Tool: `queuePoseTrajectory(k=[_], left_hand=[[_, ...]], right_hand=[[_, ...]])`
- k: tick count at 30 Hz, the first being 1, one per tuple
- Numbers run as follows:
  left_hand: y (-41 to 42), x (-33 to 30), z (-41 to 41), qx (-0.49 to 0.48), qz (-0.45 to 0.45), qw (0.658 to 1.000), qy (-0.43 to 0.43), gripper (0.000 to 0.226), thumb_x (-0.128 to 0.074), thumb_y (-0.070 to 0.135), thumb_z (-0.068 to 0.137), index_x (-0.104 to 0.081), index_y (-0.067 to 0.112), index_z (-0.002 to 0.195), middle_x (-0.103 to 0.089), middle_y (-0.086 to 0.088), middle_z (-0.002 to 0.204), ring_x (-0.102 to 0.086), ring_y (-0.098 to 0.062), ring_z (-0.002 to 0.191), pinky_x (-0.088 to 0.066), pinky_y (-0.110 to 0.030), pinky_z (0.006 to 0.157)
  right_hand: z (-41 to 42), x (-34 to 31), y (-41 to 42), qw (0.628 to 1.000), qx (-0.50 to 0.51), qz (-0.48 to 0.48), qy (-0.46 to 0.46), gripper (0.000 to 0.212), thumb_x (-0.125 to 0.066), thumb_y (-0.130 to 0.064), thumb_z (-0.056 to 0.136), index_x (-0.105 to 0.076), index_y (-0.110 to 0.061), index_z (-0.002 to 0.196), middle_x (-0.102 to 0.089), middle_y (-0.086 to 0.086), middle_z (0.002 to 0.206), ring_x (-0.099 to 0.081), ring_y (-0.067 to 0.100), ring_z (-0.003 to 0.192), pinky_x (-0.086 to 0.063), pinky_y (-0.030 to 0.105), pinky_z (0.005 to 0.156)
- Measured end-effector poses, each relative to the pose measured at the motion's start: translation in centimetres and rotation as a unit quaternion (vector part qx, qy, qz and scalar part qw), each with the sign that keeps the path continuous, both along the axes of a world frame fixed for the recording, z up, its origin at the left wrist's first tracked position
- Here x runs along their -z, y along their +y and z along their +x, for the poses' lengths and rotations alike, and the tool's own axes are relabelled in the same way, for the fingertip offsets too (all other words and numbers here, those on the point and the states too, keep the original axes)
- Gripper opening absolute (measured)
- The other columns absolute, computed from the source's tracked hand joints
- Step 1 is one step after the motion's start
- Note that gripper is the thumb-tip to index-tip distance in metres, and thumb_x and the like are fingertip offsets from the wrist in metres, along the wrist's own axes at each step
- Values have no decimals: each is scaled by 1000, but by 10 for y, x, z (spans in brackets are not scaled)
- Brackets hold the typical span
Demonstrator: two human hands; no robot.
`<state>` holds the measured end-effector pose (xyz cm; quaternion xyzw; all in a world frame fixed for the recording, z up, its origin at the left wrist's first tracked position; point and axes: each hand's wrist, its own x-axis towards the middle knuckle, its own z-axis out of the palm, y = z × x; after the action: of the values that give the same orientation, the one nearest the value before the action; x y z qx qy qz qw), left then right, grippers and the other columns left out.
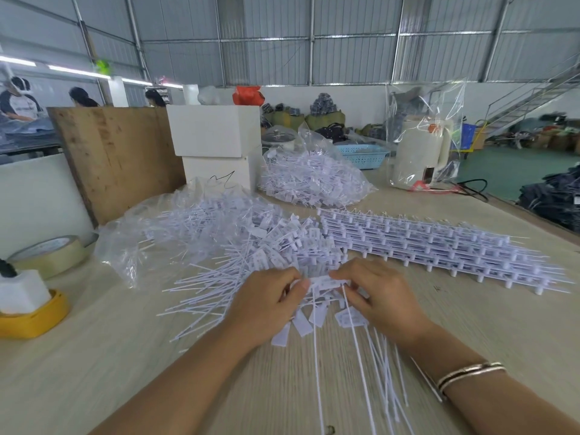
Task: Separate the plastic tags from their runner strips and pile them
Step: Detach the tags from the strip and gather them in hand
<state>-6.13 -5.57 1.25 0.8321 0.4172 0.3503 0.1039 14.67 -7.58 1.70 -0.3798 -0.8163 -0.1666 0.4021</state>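
Head view: tape roll (51, 254) left, bagged tags (314, 180) beyond hands.

The tabletop (94, 365) is pale wood with fine grain lines. The tags (251, 243) and runner strips (439, 246) are white with a faint lilac cast. At the left edge, a yellow tray (34, 321) holds white foam (22, 293), beside beige tape (50, 254). Near the far edge sit white boxes (216, 130), a light blue basket (361, 153), a cream kettle (420, 152) and a brown board (119, 158).

loose tags (251, 246) left | runner strips (439, 243) right | boxes (216, 142) behind
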Motion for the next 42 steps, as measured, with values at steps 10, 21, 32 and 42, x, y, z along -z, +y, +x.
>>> queuePoseTrajectory(k=[10,21,32,42], left_hand=[[-3,0,4,52,2,999,6,32,-51,35,95,-59,11,75,-51,-1,52,-42,-10,47,-30,-25,50],[-1,-1,6,77,18,996,39,27,-51,30,95,-60,6,87,-50,2,62,-46,-15,55,-30,-26,54],[-4,-2,5,69,47,993,83,19,-49,32,96,-52,19,82,-41,14,59,-41,-6,58,-33,-25,75],[-4,-7,9,97,14,995,9,31,-43,35,93,-56,11,78,-52,-1,59,-47,-17,54,-32,-30,55]], right_hand=[[-2,4,4,999,-11,20,-48,15,-77,-25,72,-69,-13,76,-64,-3,65,-57,15,59,-40,30,57],[1,4,4,998,-31,-49,-32,16,-70,-28,72,-73,-13,78,-67,-6,65,-59,8,56,-38,17,65],[3,0,0,980,-62,-190,16,38,-49,-44,89,-74,-17,90,-70,-2,75,-63,15,68,-50,38,63],[4,-3,0,977,-102,-176,68,30,-53,-38,86,-74,-17,87,-70,-4,73,-58,6,69,-45,20,62]])
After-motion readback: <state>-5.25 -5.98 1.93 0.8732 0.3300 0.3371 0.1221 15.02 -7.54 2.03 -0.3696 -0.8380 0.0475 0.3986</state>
